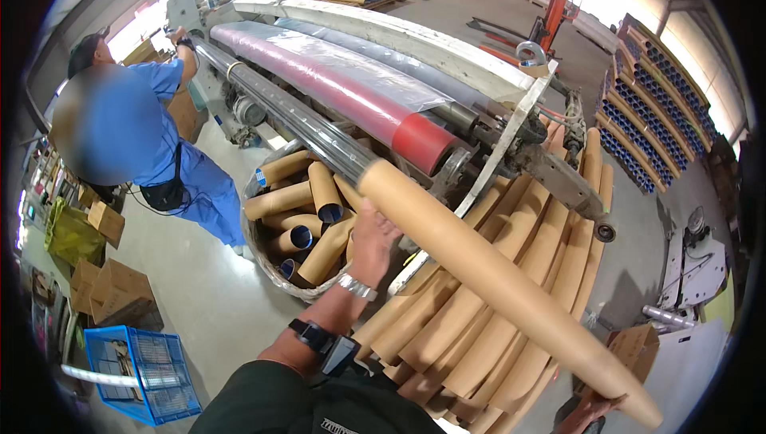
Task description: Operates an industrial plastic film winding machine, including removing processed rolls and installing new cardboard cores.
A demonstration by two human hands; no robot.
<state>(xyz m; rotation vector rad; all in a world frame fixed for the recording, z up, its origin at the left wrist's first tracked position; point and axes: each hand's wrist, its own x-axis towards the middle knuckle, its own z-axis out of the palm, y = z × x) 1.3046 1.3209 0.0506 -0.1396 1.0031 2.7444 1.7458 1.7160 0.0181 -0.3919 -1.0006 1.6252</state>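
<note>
A long brown cardboard tube (495, 282) slants across the view, its upper end around or against the end of a shiny metal shaft (295, 115). My left hand (375, 234) grips the tube from below near that end, a watch on the wrist. At the tube's lower right end, my right hand (594, 412) supports it from beneath, fingers partly hidden. A co-worker in blue (171, 107) stands at the far left with a hand at the shaft's other end. Beside the shaft lies a roller wound with red film (423, 140) in the machine.
Several long cardboard tubes (455, 354) are stacked below mine. A round bin (275, 274) holds short tube pieces. A blue crate (171, 378) and cardboard boxes (120, 294) stand at left. The white machine frame (511, 127) rises beyond my tube. More tubes (654, 107) are stacked at far right.
</note>
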